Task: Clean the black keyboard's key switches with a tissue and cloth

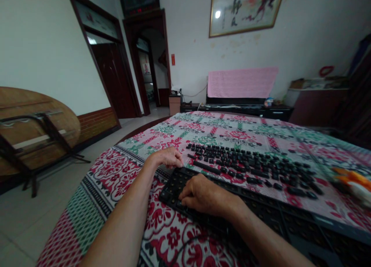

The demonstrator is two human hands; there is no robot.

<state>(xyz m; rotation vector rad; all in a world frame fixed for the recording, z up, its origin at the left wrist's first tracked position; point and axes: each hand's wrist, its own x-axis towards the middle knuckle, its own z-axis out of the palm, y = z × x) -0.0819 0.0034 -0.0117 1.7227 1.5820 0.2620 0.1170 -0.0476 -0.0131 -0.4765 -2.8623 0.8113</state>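
Note:
A black keyboard [171,187] without most of its keycaps lies across the near side of the table, its bare key sockets showing. My left hand [169,157] is closed at the far left corner of it, fingertips curled down onto its edge. Over the left part of the keyboard, my right hand [199,191] has its fingers bent and pressed together, pointing down at the sockets. Whatever sits between those fingertips is hidden. Just beyond lie many loose black keycaps [237,158], among them a long space bar [206,167].
A patterned red, green and white tablecloth [174,236] covers the round table. An orange and white object [353,182], blurred, lies at the right. Against the left wall leans a folded wooden table [37,120]. A pink cloth [242,83] hangs over something on the far cabinet.

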